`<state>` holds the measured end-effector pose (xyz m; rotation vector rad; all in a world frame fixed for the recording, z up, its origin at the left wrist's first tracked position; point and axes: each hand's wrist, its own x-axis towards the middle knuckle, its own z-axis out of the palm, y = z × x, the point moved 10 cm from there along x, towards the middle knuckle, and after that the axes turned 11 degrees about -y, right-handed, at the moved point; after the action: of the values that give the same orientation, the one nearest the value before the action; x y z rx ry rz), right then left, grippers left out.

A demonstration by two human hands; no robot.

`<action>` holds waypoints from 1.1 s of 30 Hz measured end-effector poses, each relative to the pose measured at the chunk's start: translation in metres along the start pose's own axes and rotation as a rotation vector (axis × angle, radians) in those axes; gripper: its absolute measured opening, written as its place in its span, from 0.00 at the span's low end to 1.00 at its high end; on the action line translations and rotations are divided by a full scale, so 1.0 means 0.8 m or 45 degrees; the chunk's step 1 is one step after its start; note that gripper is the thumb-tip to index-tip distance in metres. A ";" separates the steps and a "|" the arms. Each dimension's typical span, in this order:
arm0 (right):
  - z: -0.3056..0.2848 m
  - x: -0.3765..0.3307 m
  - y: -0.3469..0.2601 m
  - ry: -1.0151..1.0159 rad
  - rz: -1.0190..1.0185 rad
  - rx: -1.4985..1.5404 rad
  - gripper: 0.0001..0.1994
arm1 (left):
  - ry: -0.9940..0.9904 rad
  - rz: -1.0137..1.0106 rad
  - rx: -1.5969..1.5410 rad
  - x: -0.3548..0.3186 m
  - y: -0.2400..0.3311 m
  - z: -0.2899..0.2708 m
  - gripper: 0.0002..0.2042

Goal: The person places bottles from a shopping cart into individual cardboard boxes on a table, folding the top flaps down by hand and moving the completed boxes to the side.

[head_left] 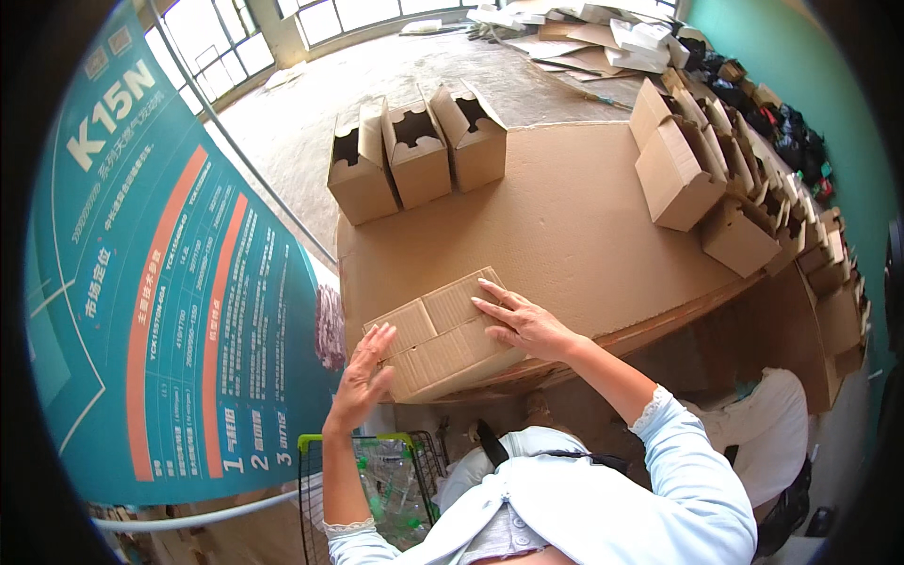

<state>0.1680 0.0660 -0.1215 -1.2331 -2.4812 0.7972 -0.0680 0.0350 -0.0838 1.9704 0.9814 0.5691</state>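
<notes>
A brown cardboard box (pixel 438 334) lies slightly askew at the near edge of the table, its upper panels folded down with a seam between them. My left hand (pixel 360 377) is at the box's left end, fingers stretched up along it and the thumb apart. Across the right end, my right hand (pixel 523 322) rests with spread fingers on the upper face. Neither hand wraps around the box. The underside of the box is hidden.
Three upright boxes (pixel 414 155) with raised flaps stand at the table's far left. Many more boxes (pixel 678 174) are piled along the right. A teal banner (pixel 113 311) rises at left, above a wire basket (pixel 414 447) of plastic bottles. Flattened cardboard (pixel 574 42) lies at the back.
</notes>
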 end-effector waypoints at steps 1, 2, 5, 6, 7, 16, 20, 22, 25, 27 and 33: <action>0.003 0.003 0.004 -0.007 0.042 -0.066 0.26 | 0.004 -0.043 0.255 0.004 0.002 0.003 0.32; 0.006 0.005 0.003 0.029 0.076 -0.082 0.26 | 0.009 -0.079 0.510 0.007 0.001 0.004 0.34; 0.009 0.005 0.000 0.180 0.078 -0.062 0.27 | -0.056 -0.086 0.656 0.020 -0.010 0.006 0.37; 0.000 -0.004 -0.004 0.306 0.127 -0.189 0.28 | -0.074 -0.087 0.713 0.024 -0.014 0.007 0.37; -0.014 -0.017 -0.016 0.434 0.176 -0.319 0.29 | -0.090 -0.070 0.752 0.028 -0.014 0.009 0.38; 0.050 -0.044 -0.067 0.270 -0.082 -0.689 0.40 | -0.248 0.072 0.772 0.010 0.012 0.033 0.45; 0.022 -0.032 -0.024 0.181 -0.317 -0.714 0.46 | -0.305 0.069 0.814 0.016 0.025 0.054 0.47; 0.007 -0.032 0.002 0.151 -0.419 -0.680 0.46 | -0.283 0.053 0.849 0.019 0.032 0.074 0.47; -0.012 -0.022 0.037 0.050 -0.435 -0.704 0.45 | -0.225 0.042 0.899 0.030 0.053 0.110 0.48; -0.026 -0.020 0.053 0.008 -0.465 -0.703 0.42 | -0.149 -0.009 0.886 0.044 0.063 0.126 0.47; -0.095 -0.024 0.142 0.048 -0.383 -0.589 0.40 | 0.086 -0.044 0.876 0.137 0.117 0.159 0.43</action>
<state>0.2880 0.1339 -0.1249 -0.9420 -2.8182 0.1251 0.1235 0.0303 -0.0712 2.5324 1.3785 0.2937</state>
